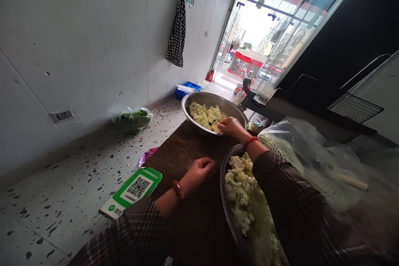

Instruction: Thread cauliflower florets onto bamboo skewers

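My right hand [231, 127] reaches over the near rim of the far metal bowl [237, 113]. Its fingers are pinched at the cauliflower skewers [201, 115] lying there, where a thin pale stick shows by the fingertips. Another thin stick rises at the bowl's left side. Beneath my right forearm stands a nearer metal bowl [223, 185] filled with loose cauliflower florets [240, 183], partly hidden by the sleeve. My left hand [199, 173] is curled closed above the dark wooden table [174, 147], left of the nearer bowl, with nothing showing in it.
A green QR-code sign [137, 191] stands at the table's left edge. Clear plastic bags [305, 137] and a perforated basket [277, 146] crowd the right. On the floor are a bag of greens [134, 118] and a blue bin [188, 90]. A glass door is ahead.
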### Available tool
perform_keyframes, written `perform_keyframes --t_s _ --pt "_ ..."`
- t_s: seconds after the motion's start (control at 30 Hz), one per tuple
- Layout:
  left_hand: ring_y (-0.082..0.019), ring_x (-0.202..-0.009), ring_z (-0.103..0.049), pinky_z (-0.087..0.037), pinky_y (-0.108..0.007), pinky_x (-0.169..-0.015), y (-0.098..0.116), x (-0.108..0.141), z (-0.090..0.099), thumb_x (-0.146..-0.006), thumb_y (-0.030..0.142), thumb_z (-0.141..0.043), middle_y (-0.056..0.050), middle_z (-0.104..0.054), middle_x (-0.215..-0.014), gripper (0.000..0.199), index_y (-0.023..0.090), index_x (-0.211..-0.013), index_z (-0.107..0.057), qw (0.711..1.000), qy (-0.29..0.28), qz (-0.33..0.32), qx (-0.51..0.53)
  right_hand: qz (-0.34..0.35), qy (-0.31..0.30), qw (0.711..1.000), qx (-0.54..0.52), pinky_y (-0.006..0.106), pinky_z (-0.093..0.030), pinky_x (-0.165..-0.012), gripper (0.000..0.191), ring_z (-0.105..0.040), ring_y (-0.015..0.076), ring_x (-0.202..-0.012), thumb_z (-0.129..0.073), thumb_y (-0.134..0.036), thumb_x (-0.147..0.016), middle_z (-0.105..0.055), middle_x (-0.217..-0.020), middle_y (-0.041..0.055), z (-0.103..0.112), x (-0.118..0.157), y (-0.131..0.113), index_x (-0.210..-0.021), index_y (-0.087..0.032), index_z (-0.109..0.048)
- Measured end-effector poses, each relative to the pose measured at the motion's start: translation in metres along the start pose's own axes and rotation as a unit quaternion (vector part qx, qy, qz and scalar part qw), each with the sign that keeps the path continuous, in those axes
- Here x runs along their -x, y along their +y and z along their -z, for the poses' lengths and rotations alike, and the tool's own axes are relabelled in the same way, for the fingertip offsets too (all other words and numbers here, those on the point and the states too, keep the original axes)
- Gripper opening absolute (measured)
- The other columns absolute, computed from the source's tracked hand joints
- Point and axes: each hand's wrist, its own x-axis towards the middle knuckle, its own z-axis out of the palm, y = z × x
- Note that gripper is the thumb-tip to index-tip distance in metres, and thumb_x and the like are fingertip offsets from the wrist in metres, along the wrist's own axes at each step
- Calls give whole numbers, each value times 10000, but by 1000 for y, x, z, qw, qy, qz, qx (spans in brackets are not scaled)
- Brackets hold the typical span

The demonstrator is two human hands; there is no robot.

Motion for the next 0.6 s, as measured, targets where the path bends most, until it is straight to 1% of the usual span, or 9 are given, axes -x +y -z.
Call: perform_keyframes --t_s 0.07,0.13,0.2,0.33,0.47,0.53,0.6 --pt "-91 -537 -500 -352 -228 -524 0 0 0 -760 512 -688 -3 -606 -637 380 142 -802 -613 1000 1 -3 7 1 2 1000 12 229 -346 -574 245 -575 124 -642 -625 -300 -845 -710 -676 31 -4 -1 -5 -700 -165 -770" --pt "-92 -533 -502 -353 -228 -523 0 0 1 -762 514 -688 -4 -607 -638 381 142 -802 -616 1000 1 -4 12 -1 3 1000 19 232 -338 -576 198 -572 128 -654 -642 -279 -818 -704 -682 28 -7 -2 -10 -730 -169 -780" --pt "-95 -538 -510 -354 -229 -521 -1 -1 2 -758 522 -693 -7 -611 -649 392 141 -806 -619 1000 1 -4 11 0 4 1000 20 233 -340 -581 199 -575 132 -666 -642 -289 -818 -703 -692 29 -8 -2 -13 -751 -170 -787" --pt "-101 -554 -524 -371 -230 -523 -2 -4 4 -740 548 -708 -15 -622 -673 429 135 -817 -622 1000 8 -3 1 8 14 1000 8 228 -368 -611 240 -589 137 -694 -613 -291 -852 -711 -703 40 2 7 -10 -758 -159 -790" --pt "-107 -583 -546 -396 -231 -546 1 -3 7 -716 587 -734 -29 -640 -707 484 127 -838 -644 1000 -1 -1 0 13 42 999 -22 223 -400 -638 253 -615 140 -738 -585 -289 -884 -744 -781 33 27 33 1 -938 -171 -801" --pt "-103 -578 -542 -399 -229 -548 3 -3 8 -701 604 -748 -29 -641 -709 516 120 -853 -656 1000 -3 -4 -2 11 56 998 -37 223 -418 -648 288 -629 140 -749 -577 -309 -900 -752 -810 31 41 54 10 -1041 -173 -787" --pt "-100 -577 -537 -409 -229 -548 5 -3 9 -678 610 -770 -29 -639 -709 546 112 -876 -668 1000 0 -8 -7 7 71 996 -56 227 -438 -661 329 -637 139 -742 -576 -322 -905 -753 -822 33 55 81 19 -1125 -165 -764"
